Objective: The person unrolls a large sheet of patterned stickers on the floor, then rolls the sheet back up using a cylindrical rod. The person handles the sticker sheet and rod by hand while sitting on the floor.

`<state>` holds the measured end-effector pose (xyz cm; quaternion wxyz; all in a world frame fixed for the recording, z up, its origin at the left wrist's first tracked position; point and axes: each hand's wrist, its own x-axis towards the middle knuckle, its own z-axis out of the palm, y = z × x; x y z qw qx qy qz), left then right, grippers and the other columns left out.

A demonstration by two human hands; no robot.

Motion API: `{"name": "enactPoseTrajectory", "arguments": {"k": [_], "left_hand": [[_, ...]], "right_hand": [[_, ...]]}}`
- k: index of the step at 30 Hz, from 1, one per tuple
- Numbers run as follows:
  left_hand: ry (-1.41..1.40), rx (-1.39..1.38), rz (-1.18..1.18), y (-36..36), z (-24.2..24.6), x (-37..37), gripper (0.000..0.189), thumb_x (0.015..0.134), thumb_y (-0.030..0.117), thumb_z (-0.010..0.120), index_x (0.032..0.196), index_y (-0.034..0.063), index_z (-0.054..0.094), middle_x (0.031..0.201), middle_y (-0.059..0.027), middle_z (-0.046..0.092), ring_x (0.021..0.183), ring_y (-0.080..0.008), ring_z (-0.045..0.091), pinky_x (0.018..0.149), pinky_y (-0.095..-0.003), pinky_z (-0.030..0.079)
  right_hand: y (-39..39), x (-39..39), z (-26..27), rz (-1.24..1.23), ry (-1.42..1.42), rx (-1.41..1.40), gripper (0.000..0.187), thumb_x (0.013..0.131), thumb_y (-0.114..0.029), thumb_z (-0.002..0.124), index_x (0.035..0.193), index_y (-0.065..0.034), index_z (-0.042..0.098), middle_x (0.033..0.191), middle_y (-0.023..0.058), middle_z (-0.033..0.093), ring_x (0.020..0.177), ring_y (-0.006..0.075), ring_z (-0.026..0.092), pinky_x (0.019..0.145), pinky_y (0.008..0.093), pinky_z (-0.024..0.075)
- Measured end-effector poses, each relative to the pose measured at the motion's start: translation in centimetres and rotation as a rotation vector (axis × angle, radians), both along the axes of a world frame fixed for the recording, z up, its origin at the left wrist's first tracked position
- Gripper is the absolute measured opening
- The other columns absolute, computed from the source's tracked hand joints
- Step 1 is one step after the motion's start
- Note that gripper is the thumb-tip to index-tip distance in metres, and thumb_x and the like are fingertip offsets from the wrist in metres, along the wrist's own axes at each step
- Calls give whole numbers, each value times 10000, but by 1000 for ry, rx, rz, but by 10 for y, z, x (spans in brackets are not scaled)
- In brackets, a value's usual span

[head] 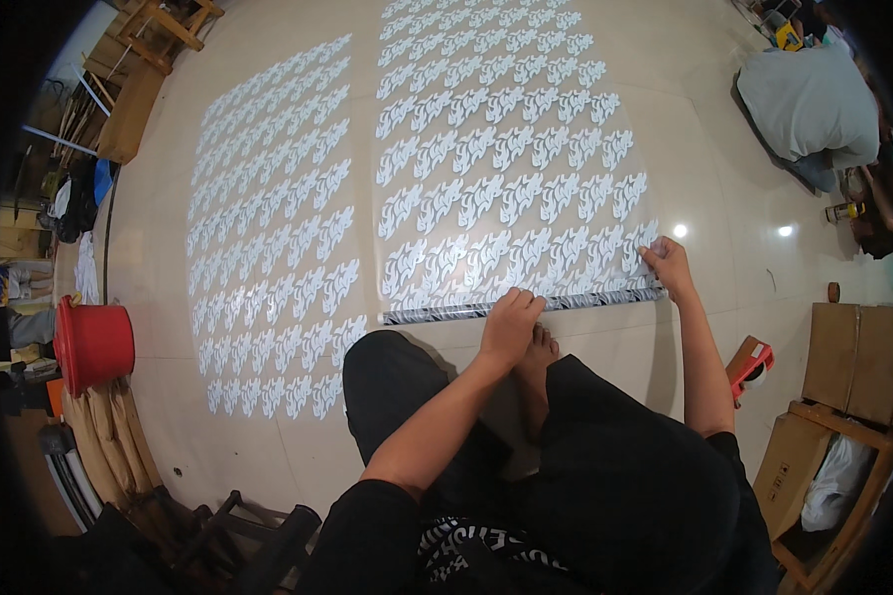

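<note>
A long transparent sheet (484, 152) with rows of white flame-like motifs lies on the tiled floor before me. Its near end is wound into a narrow roll (435, 314), dark and white along its length. My left hand (511, 325) grips the roll near its middle, fingers curled over it. At the right edge, my right hand (667, 266) pinches the sheet between thumb and fingers, just above the roll's right end. To the left, a second patterned sheet (271, 223) lies flat, its near right corner partly hidden by my knee.
A red tape dispenser (751, 370) and cardboard boxes (830, 357) are at right, with a wooden frame (841, 416). A red bucket (97, 346) stands at left, a dark stool (231, 520) at lower left. Another person in grey (811, 108) crouches at upper right.
</note>
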<state>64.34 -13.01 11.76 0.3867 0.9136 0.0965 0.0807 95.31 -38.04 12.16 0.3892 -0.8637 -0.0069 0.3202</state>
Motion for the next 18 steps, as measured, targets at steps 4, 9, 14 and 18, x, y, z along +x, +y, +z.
{"name": "enactPoseTrajectory", "arguments": {"k": [4,9,14,18], "left_hand": [[-22,-3,1,0,-1,0,198,843,84,704,1038,79,673,1011,-107,633,1041,-350,640,897,-458,557],[2,23,-10,3,1,1,195,853,93,699,1045,68,674,1013,-110,634,1039,-348,636,903,-458,553],[-10,32,-22,3,-1,0,189,861,90,695,1047,65,676,1036,-110,649,1047,-352,639,909,-461,554],[-52,-14,16,1,-6,0,177,886,83,695,1062,64,692,1071,-120,692,1077,-377,652,931,-481,559]], "right_hand": [[-8,2,-2,-3,26,-70,219,1019,-157,886,1010,-3,731,823,36,726,698,126,635,639,326,522],[-19,7,-13,101,-41,-40,265,987,-180,913,1023,16,737,847,53,734,738,150,662,685,344,549],[-32,5,-17,100,-46,-132,330,959,-218,932,1032,35,734,871,72,737,800,174,684,737,371,572],[-40,3,-19,47,-146,-121,349,970,-250,917,1088,48,779,952,113,790,860,189,726,795,371,599]]}}
